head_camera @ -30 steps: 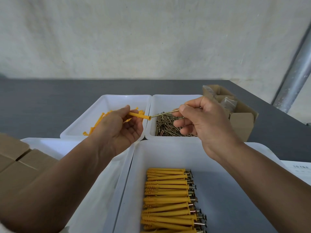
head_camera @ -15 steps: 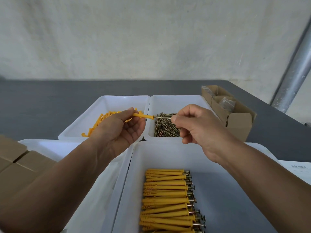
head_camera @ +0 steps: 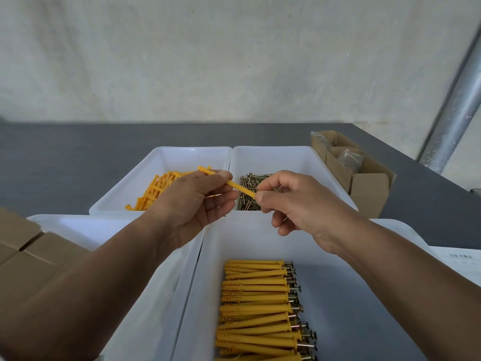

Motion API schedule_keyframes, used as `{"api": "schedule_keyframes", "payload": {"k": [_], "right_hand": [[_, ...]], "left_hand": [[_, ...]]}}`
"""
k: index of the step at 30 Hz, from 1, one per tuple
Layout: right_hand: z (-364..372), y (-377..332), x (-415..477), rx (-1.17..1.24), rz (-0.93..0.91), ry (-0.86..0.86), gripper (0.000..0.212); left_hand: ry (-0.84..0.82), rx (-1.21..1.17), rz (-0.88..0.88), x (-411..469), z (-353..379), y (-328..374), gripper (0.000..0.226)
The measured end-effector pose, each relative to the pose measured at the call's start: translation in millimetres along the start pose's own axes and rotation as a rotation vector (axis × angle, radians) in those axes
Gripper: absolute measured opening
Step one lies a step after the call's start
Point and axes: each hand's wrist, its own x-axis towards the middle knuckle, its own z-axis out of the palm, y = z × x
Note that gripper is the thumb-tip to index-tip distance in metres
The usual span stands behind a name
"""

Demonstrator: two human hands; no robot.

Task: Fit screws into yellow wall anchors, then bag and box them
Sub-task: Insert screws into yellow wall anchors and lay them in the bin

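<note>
- The left hand (head_camera: 192, 201) holds one yellow anchor (head_camera: 240, 188) in the air above the seam between the two far bins. Its thumb and forefinger pinch the shaft and its other fingers (head_camera: 226, 204) curl loosely beneath.
- The right hand (head_camera: 294, 201) meets the anchor's open end, with thumb and forefinger pressed together on it. The screw is hidden by those fingers (head_camera: 263, 198), so I cannot tell how deep it sits.
- Judged step: seating a screw. Bagging and boxing are not yet begun for this piece.
- The loose anchors (head_camera: 153, 190) lie in the far-left bin (head_camera: 182, 155) and the loose screws (head_camera: 247, 201) in the far-right bin (head_camera: 286, 157). The finished pieces (head_camera: 256, 308) lie in a row in the bin (head_camera: 242, 246) by the tabletop's near edge, heads pointing right.
- Risk: the left hand grips only a short stretch of the slim plastic shaft. A push off the axis could bend the anchor or twist it out of the pinch.
- Risk: a dropped piece would fall among the screws or the loose anchors, mixing the stock and costing a search.
- Risk: a screw entered crooked could jam partway, leaving its head standing prouder than those in the row.
- Risk: a screw seated too shallow may slide out when the piece is laid down or bagged.
- An open cardboard box (head_camera: 369, 188) holding clear bags (head_camera: 348, 157) stands toward the right edge of the tabletop (head_camera: 78, 157), well apart from the hands.
</note>
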Motion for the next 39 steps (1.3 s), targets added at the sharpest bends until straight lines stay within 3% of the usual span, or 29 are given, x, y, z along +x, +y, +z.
{"api": "schedule_keyframes", "payload": {"k": [9,18,21,26,31,36,39], "right_hand": [[-7.1,-2.4,-4.4,-0.222,0.052,-0.217,0.001],[-14.4,-2.1,-14.4,-0.699,0.191,-0.676,0.007],[-8.0,-1.6,-17.0,-0.786,0.222,-0.781,0.008],[2.0,0.9,-21.6,-0.901,0.297,-0.913,0.007],[13.7,6.7,-26.7,-0.937,0.394,-0.989,0.015],[16.4,5.0,-27.4,-1.018,0.368,-1.0,0.01],[12.8,-1.2,-27.9,-0.985,0.359,-0.993,0.017]], "left_hand": [[-0.089,0.151,0.051,-4.9,2.7,0.9,0.019],[0.129,0.241,0.086,5.4,-14.6,5.4,0.014],[0.23,0.402,0.173,10.4,-20.3,2.8,0.009],[0.398,0.954,0.338,16.8,-33.3,-4.5,0.008],[0.424,1.239,0.321,20.8,-42.4,-10.8,0.007],[0.409,1.418,0.315,26.7,-50.0,-14.5,0.017],[0.405,1.534,0.323,30.2,-52.2,-16.9,0.025]]}}
